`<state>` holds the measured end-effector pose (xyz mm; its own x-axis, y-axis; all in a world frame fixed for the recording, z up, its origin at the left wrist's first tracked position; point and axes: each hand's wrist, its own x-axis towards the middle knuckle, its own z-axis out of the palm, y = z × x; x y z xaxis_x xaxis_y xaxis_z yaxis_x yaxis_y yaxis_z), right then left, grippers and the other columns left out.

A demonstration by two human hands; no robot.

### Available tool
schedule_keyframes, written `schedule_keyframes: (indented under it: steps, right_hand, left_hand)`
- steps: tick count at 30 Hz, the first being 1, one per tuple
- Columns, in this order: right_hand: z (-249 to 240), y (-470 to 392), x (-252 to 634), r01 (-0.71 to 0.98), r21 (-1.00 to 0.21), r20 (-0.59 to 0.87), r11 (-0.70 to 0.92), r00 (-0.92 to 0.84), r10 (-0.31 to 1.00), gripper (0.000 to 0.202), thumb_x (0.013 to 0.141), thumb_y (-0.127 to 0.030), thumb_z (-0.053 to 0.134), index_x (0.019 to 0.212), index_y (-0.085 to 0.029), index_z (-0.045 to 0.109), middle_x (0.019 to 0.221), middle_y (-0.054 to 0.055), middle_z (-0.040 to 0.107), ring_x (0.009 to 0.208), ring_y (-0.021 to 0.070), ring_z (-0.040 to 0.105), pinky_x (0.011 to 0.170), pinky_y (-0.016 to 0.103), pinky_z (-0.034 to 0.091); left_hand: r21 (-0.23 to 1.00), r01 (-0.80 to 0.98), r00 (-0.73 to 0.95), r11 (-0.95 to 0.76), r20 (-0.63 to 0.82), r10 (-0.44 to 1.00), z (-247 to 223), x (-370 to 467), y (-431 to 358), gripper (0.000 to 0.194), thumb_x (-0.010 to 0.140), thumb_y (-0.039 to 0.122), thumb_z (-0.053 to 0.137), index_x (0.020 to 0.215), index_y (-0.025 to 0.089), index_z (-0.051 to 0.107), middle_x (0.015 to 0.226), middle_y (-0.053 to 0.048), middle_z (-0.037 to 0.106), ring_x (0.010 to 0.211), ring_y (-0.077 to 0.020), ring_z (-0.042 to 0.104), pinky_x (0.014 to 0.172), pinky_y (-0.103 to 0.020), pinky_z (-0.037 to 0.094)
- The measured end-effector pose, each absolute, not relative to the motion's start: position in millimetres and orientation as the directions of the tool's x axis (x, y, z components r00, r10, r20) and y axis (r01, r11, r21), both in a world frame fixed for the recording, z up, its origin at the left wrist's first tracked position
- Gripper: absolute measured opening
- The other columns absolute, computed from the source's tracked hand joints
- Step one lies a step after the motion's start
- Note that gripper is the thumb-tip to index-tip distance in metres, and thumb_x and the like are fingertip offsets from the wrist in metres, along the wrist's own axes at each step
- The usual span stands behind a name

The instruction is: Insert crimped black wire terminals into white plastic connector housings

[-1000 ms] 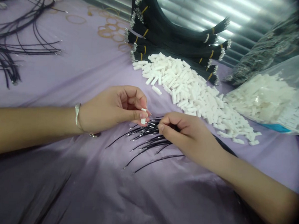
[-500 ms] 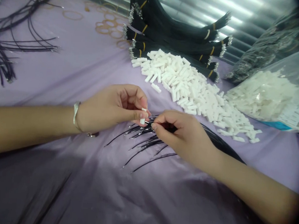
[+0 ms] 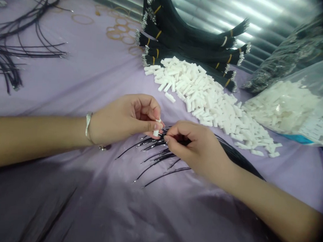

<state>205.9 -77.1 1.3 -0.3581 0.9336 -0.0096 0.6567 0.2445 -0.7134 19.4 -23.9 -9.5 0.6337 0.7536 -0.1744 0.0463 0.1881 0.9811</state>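
Pinched between the thumb and fingers of my left hand point(image 3: 131, 116) is a small white plastic connector housing point(image 3: 156, 132). My right hand point(image 3: 194, 140), just to its right, has thumb and forefinger closed on the end of a black wire. The wire's tip points at the housing; whether it is inside cannot be made out. Beneath both hands a loose bundle of black wires point(image 3: 162, 158) with metal-tipped ends fans out to the left on the purple cloth. The bundle runs back under my right hand toward the right.
Behind my hands lies a heap of white connector housings point(image 3: 206, 94). Banded bundles of black wires point(image 3: 187, 41) are stacked beyond it. A clear bag of housings point(image 3: 284, 102) stands at the right. Rubber bands point(image 3: 117, 34) and more black wires point(image 3: 27, 50) lie at the far left.
The whole view has shifted slightly. Both hands keep their pinch, and the left hand with the housing has come marginally closer to the right fingertips.
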Motion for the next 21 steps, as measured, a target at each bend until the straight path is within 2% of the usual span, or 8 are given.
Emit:
schedule_keyframes:
  steps: [6,14,18,21]
  right_hand:
    - [1.9,-76.8,206.3,0.629,-0.732,0.021,0.262,-0.364,0.931,0.014,0.081,-0.015,0.052,0.069,-0.014,0.058,0.063,-0.004,0.052,0.057,0.0044,0.044,0.053,0.018,0.033]
    - [-1.9,-76.3,202.7,0.643,-0.706,0.032,0.298,-0.391,0.920,0.017,0.086,-0.021,0.049,0.074,-0.014,0.059,0.067,-0.002,0.054,0.061,0.0063,0.045,0.056,0.020,0.033]
    - [-2.9,-76.1,201.7,0.664,-0.666,0.067,0.339,-0.400,0.914,0.018,0.087,-0.020,0.048,0.074,-0.013,0.058,0.069,0.000,0.055,0.066,0.0084,0.046,0.061,0.022,0.034]
    - [-2.8,-76.7,202.6,0.649,-0.689,0.049,0.324,-0.404,0.913,0.016,0.086,-0.019,0.049,0.074,-0.014,0.056,0.070,0.000,0.054,0.066,0.0082,0.047,0.060,0.021,0.034]
  left_hand:
    - [0.984,0.054,0.626,0.170,-0.166,0.762,-6.6,21.6,-24.9,0.019,0.073,0.013,0.066,0.070,0.014,0.047,0.064,0.001,0.063,0.060,-0.0094,0.062,0.057,-0.016,0.052]
    - [0.976,0.023,0.607,0.217,-0.186,0.772,-7.5,21.8,-25.6,0.025,0.067,0.008,0.069,0.070,0.014,0.045,0.065,0.002,0.061,0.062,-0.0099,0.062,0.058,-0.017,0.052]
    - [0.981,-0.004,0.597,0.194,-0.154,0.788,-8.8,22.2,-27.3,0.033,0.069,0.012,0.068,0.067,0.016,0.036,0.066,0.002,0.060,0.063,-0.0106,0.062,0.058,-0.018,0.052]
    - [0.979,-0.007,0.606,0.205,-0.159,0.779,-8.9,21.5,-27.9,0.034,0.070,0.013,0.068,0.067,0.016,0.034,0.067,0.003,0.059,0.065,-0.0104,0.062,0.058,-0.018,0.052]
